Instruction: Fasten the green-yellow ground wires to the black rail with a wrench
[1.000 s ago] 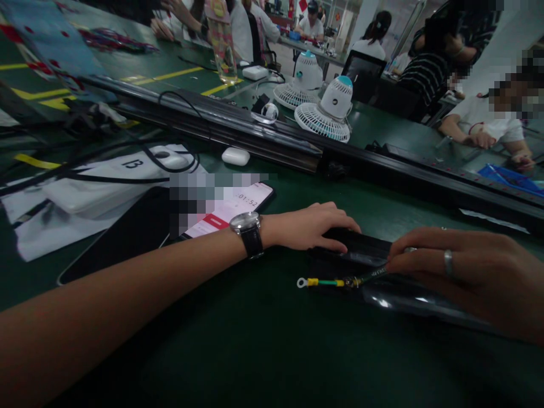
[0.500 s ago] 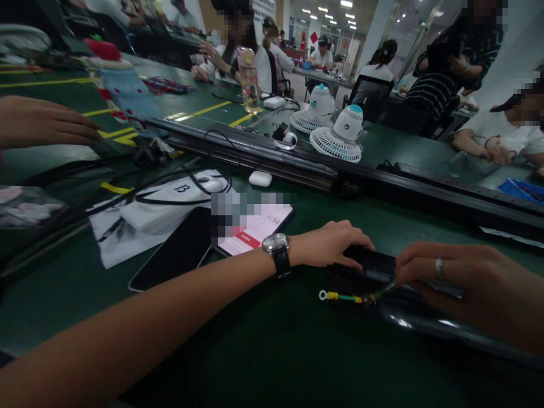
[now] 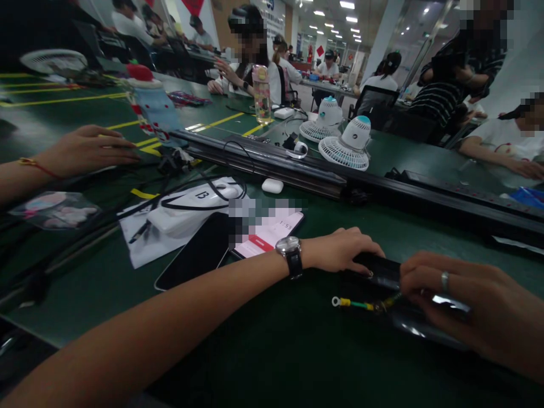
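Note:
My left hand (image 3: 346, 248), with a watch (image 3: 289, 247) on its wrist, grips the end of a long black glossy strip (image 3: 385, 271), thumb on the near side and fingers over the far side. My right hand (image 3: 463, 303), wearing a ring, pinches a green-and-yellow wire (image 3: 361, 305) above the strip. The wire's free end carries a ring terminal (image 3: 336, 302) that points left over the green table. The strip runs on under my right hand, which hides part of it.
Two phones, a black one (image 3: 193, 249) and a lit one (image 3: 263, 241), lie left of my hands. Behind them are a white earbud case (image 3: 272, 186) and a long black rail (image 3: 272, 170). A co-worker's hand (image 3: 91, 150) rests at left. Two white fans (image 3: 346, 144) stand beyond.
The whole view has shifted slightly, so things sit further right and lower. Both hands keep their hold on the strip and wire. The co-worker's hand at left shows more fully.

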`<state>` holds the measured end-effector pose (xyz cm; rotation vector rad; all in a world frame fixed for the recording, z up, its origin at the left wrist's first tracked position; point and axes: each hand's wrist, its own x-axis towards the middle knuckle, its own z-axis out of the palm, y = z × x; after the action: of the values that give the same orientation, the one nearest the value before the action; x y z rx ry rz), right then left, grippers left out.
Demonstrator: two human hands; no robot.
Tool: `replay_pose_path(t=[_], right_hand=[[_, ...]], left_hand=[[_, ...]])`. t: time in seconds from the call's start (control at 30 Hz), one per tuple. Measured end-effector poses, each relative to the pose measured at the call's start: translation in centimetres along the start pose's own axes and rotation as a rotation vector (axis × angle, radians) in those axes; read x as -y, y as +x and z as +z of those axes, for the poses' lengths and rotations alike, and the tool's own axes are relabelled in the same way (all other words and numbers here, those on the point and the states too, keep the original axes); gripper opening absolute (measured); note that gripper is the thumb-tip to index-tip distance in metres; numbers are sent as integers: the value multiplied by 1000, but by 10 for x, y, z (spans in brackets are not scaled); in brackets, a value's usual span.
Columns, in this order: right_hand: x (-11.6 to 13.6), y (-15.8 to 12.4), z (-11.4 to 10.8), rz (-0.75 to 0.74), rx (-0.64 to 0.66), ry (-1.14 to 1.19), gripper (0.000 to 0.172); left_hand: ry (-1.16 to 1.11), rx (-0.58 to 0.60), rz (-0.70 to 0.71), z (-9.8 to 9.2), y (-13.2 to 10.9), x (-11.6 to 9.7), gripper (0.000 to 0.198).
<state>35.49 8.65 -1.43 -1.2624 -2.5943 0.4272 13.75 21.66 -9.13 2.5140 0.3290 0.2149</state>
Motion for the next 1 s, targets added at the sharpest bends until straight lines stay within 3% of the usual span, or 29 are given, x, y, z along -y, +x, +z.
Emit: replay_pose_path(t=[0.1,0.53,1.0], right_hand=[[-7,-1,1,-9,129,-14,15],[-2,4,-6,-11,76,26,37],[-3,13,-5,50,144,121,16]], left_hand=[[3,-1,7,0,0,0,39],[-31,-66,17,2,4,4,38],[-21,-77,40,1,4,3,38]])
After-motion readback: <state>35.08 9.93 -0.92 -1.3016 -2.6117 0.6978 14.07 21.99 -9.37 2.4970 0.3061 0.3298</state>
